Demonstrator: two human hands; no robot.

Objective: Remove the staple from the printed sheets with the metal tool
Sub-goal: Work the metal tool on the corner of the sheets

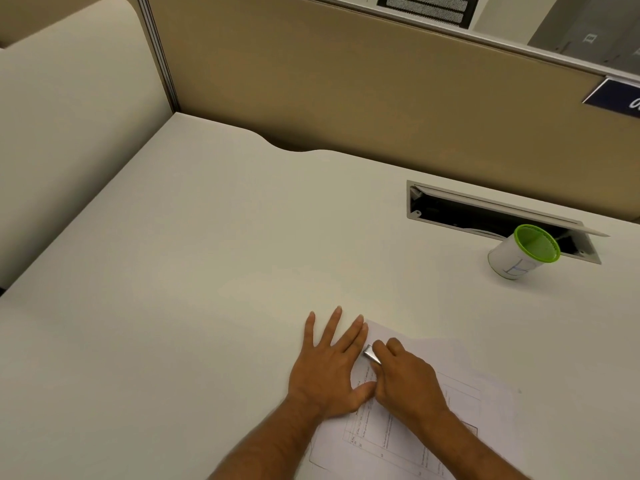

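The printed sheets [415,431] lie flat on the white desk [207,271], near its front edge, with tables of text printed on them. My left hand [329,368] rests flat with fingers spread on the sheets' top left corner. My right hand [405,382] is closed around a small shiny metal tool [371,355], whose tip touches the paper next to my left index finger. The staple itself is too small to make out.
A white cup with a green rim [523,252] stands at the right, beside an open cable slot [485,216] in the desk. Tan partition walls [346,91] close off the back and left sides.
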